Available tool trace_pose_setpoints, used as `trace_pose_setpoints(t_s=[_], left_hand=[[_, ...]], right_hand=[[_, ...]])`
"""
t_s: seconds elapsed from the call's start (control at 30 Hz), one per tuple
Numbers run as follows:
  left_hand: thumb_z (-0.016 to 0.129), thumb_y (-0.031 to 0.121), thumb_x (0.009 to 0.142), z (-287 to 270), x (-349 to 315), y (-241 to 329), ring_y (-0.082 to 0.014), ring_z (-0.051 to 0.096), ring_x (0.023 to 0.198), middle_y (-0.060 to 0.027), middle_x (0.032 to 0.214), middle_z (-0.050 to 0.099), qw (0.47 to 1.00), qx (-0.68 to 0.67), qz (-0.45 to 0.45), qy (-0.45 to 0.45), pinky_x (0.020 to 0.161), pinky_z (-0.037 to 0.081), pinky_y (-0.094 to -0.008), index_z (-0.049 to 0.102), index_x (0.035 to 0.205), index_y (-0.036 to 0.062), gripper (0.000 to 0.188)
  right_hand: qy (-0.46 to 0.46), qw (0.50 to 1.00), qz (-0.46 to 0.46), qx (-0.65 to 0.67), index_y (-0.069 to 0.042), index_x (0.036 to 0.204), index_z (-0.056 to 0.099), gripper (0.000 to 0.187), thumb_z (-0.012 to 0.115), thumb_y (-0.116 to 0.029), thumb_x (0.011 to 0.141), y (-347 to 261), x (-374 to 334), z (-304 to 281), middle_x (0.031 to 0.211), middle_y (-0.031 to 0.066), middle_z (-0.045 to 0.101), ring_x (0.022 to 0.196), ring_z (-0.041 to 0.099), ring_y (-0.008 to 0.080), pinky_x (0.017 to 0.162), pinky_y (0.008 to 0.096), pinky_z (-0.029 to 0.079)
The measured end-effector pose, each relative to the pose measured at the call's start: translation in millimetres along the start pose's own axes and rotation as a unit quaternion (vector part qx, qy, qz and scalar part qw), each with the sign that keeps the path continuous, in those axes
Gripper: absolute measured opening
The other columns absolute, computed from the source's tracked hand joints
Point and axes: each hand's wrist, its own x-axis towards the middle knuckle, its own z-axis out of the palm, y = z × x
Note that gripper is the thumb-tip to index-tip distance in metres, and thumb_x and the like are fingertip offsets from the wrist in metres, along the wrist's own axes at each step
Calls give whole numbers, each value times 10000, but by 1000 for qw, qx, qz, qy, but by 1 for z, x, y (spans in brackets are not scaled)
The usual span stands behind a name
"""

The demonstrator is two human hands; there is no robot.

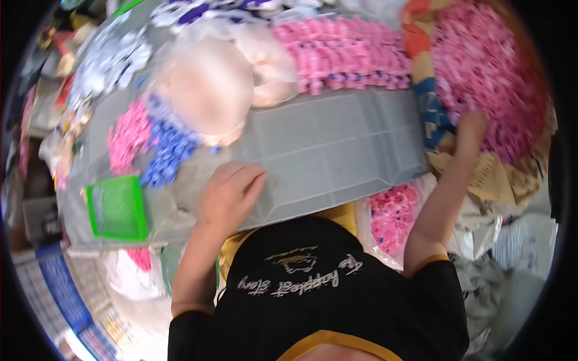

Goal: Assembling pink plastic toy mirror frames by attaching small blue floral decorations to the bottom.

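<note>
My left hand rests at the near edge of the grey table, its fingers curled in. Whatever might be inside that hand is hidden. On the right, my right hand reaches into a large open sack of small pink pieces. Its fingertips are lost among the pieces, so their grip does not show. Several rows of pink parts with dark blue bits lie along the far side of the table. Nearer my left hand are loose heaps of blue pieces and pink pieces.
A green mesh basket stands at the table's left corner. Pale, blurred, rounded bundles lie at the back, beside white pieces. Below the table's right end is a clear bag of pink pieces; crumpled bags lie near it.
</note>
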Motion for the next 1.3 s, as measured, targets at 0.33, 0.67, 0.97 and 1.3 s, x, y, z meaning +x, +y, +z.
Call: trace_pose_setpoints(t_s=[0.33, 0.67, 0.97, 1.3], left_hand=[[731, 69, 879, -34, -11, -44, -357, 698, 873, -162, 960, 731, 971, 106, -148, 156, 789, 559, -428, 726, 999, 9, 135], [686, 4, 906, -26, -16, -37, -182, 687, 817, -100, 935, 717, 944, -76, -248, 206, 751, 541, -298, 722, 1153, -4, 250], [677, 28, 971, -20, 6, 11, -106, 668, 836, -72, 970, 718, 882, -356, -267, 155, 731, 523, -232, 710, 1182, -21, 220], [793, 33, 863, 2, 23, -1, -70, 479, 734, -14, 973, 657, 940, -206, -165, 217, 641, 405, -222, 759, 1017, 44, 158]], right_hand=[[32, 879, -40, 474, 26, 1321, 600, 347, 615, -128, 1010, -160, -51, -117, 1107, 148, 705, 951, 682, 203, 835, 324, 547], [-450, 509, -35, 733, -47, 1168, 653, 247, 701, -208, 987, -316, -188, -139, 1091, 63, 681, 922, 661, 130, 823, 287, 537], [-644, 68, 113, 753, -9, 1468, 408, 518, 612, -119, 1005, -361, -215, -124, 1379, 179, 590, 1258, 628, 311, 1056, 441, 535], [-597, 123, 18, 793, -150, 1600, 270, 826, 647, 108, 912, -359, -220, -135, 1528, 132, 484, 1370, 544, 253, 1105, 386, 494]])
